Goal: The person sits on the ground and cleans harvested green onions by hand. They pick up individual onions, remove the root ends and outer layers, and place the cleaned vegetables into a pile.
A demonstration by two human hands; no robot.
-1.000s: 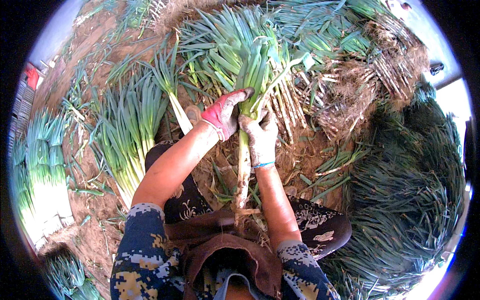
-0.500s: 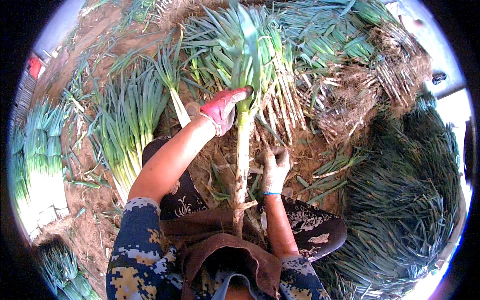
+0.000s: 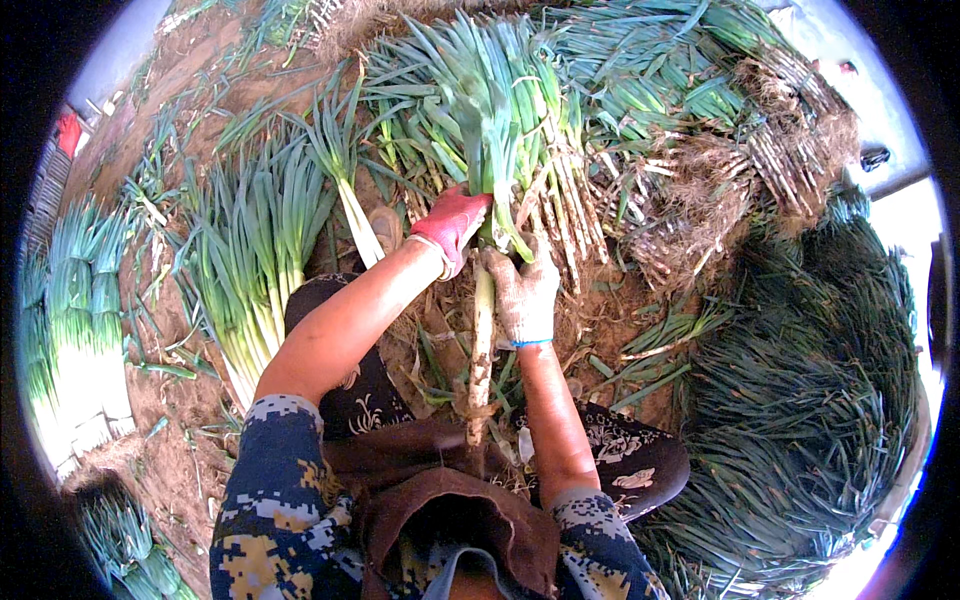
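A long, thick green onion (image 3: pixel 482 345) stands nearly upright before me, its root end down by my lap and its leaves fanning away from me. My left hand (image 3: pixel 455 225), in a red glove with a pale cuff, is closed round the stalk just under the leaves. Right below it, my right hand (image 3: pixel 525 290), in a soiled whitish glove, is closed at the top of the stalk, beside a bent-down outer leaf (image 3: pixel 518 238). Its fingertips are partly hidden. Brown, dirty skin clings to the lower stalk.
Cleaned green onions (image 3: pixel 262 260) lie at left, with tied bundles (image 3: pixel 85 350) farther left. Unpeeled ones with soil and roots (image 3: pixel 690 200) are piled ahead and to the right. A large heap of dark green leaves (image 3: pixel 810 400) fills the right side. Scraps litter the soil floor.
My right hand has moved up and left from beside the stalk to its upper part. My left hand and the onion have come lower, toward me. An outer leaf now bends down.
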